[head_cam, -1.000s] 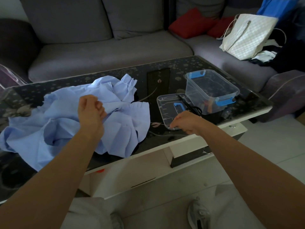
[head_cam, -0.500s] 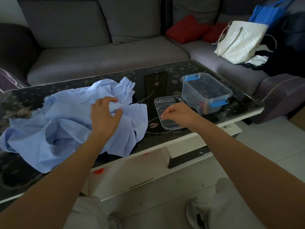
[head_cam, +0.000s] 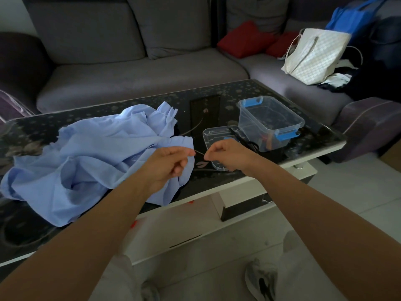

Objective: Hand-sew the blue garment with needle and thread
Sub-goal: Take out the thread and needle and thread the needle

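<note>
Left grip (head_cam: 167,165) pinched, right grip (head_cam: 228,155) pinched, facing each other, almost touching

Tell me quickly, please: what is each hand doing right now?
Left hand: closed, pinching one end of a thin strand, needle or thread, too fine to tell.
Right hand: closed, pinching its other end.

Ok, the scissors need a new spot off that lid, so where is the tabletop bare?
Bare glass: the strip between the blue garment and the clear box, and the near-left corner before the garment. Crowded at the right end: box, lid, scissors.
</note>
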